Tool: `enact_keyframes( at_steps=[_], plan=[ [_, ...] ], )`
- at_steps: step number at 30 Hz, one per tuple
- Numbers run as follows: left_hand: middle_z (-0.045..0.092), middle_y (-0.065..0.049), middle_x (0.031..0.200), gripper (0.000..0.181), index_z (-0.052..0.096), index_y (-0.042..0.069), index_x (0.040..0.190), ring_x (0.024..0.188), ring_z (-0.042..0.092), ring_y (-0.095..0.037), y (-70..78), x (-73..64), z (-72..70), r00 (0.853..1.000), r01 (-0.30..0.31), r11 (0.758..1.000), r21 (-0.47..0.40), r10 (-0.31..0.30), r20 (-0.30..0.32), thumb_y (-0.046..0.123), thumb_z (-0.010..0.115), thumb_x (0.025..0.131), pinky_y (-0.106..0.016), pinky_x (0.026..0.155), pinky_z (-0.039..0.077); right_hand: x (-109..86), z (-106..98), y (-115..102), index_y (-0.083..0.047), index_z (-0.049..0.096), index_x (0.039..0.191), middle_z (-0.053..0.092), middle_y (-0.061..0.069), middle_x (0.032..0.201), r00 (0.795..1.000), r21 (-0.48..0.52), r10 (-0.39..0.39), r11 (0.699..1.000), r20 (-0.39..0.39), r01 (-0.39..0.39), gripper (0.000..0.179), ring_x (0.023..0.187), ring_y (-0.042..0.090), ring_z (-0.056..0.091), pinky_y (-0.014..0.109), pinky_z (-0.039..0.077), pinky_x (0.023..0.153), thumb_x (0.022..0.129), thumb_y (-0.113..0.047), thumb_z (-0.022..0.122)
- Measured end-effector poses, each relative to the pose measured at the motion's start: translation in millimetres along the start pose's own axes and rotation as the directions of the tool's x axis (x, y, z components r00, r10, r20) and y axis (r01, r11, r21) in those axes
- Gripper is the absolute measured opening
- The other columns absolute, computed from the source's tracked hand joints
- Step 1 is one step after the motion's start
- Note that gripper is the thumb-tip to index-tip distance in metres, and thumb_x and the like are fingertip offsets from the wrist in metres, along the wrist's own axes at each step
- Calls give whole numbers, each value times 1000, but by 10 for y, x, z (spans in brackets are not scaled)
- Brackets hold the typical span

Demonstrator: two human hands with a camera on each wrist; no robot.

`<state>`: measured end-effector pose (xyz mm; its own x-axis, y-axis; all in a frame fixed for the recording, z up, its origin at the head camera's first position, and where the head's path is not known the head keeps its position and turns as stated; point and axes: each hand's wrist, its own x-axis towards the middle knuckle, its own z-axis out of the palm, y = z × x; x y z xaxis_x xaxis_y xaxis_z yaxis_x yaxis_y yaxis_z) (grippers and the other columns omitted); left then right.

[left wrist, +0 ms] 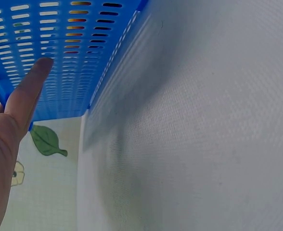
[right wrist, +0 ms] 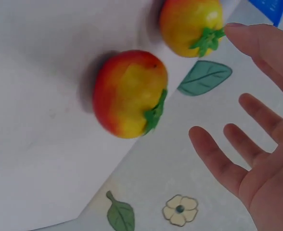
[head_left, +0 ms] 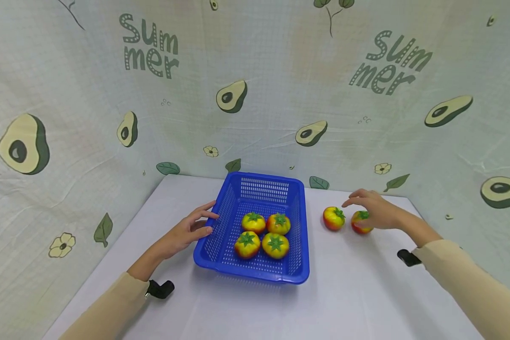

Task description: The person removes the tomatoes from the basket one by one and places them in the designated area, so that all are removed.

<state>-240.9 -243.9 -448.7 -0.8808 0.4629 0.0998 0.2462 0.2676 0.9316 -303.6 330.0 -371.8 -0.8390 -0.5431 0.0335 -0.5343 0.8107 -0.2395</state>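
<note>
In the head view my left hand (head_left: 186,231) rests at the left rim of a blue plastic basket (head_left: 303,226), its fingertips on the rim. The left wrist view has one straight finger (left wrist: 33,89) along the slotted outer wall. Several yellow-red toy tomatoes (head_left: 276,245) with green star-shaped tops sit inside the basket. To the right of it, my right hand (head_left: 376,210) hovers with spread fingers over a tomato (head_left: 360,226), partly hiding it. Another tomato (head_left: 333,218) lies just left of that one. The right wrist view shows an empty palm (right wrist: 271,192) beside both.
A white-covered table (head_left: 340,293) carries everything. Behind it and at the sides hangs a pale cloth (head_left: 272,94) printed with avocados, leaves and lettering. A black wrist device (head_left: 160,289) sits at the left sleeve, and another (head_left: 408,258) at the right one.
</note>
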Motion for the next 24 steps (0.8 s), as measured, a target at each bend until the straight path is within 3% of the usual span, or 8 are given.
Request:
enact_keyframes(
  at_steps=[12, 24],
  plan=[
    [12, -6, 179, 44, 54, 12, 151, 149, 39, -51, -5, -7, 0, 1000, -2, 1000, -9, 2, 4, 23, 63, 108, -53, 113, 51, 289, -219, -718, -16, 70, 135, 58, 19, 143, 993, 13, -116, 993, 5, 116, 52, 133, 45, 51, 68, 51, 104, 86, -9, 88],
    [12, -5, 179, 44, 54, 13, 150, 149, 39, -50, -4, -11, 4, 1000, 5, 1000, -16, -5, 6, 24, 63, 108, -53, 113, 50, 800, -246, -1248, -17, 68, 139, 54, 20, 149, 967, 33, -241, 970, 77, 239, 54, 138, 42, 51, 63, 49, 111, 88, -14, 88]
  ],
)
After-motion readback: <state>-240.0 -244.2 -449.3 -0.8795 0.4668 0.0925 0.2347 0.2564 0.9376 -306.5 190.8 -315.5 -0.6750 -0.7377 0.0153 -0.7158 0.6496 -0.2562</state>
